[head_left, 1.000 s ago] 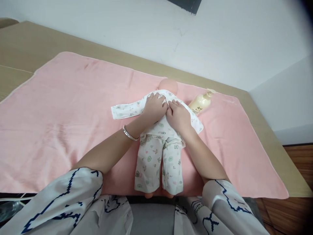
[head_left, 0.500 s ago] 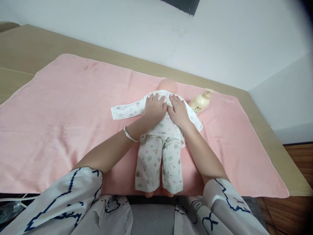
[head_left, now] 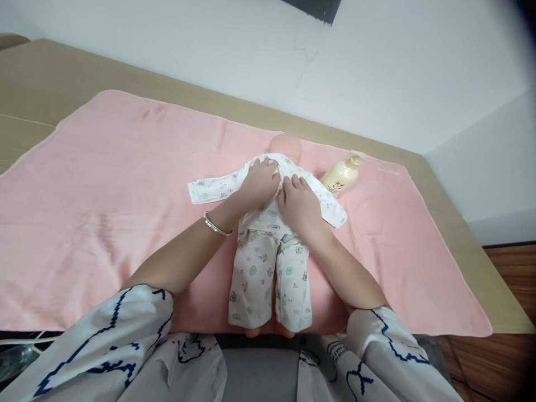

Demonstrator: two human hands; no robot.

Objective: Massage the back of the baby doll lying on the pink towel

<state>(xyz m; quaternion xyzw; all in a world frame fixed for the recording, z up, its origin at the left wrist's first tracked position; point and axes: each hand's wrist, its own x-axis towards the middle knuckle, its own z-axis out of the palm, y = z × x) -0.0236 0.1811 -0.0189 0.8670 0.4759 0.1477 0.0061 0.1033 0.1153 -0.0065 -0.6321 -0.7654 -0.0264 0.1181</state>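
Both hands flat on the doll's chest, doll on the pink towel.
Doll (head_left: 256,268) lies mid-towel (head_left: 125,184) on the desk (head_left: 33,72), head pointing away. Left hand (head_left: 259,183) and right hand (head_left: 298,205) rest side by side on its printed shirt (head_left: 213,188); each grip spread, fingers flat, pinching nothing. Cream bottle (head_left: 340,176) lies just right of the doll's shoulder.

My right hand (head_left: 298,205) has slid down the doll (head_left: 268,245), from its shoulder toward its waist.
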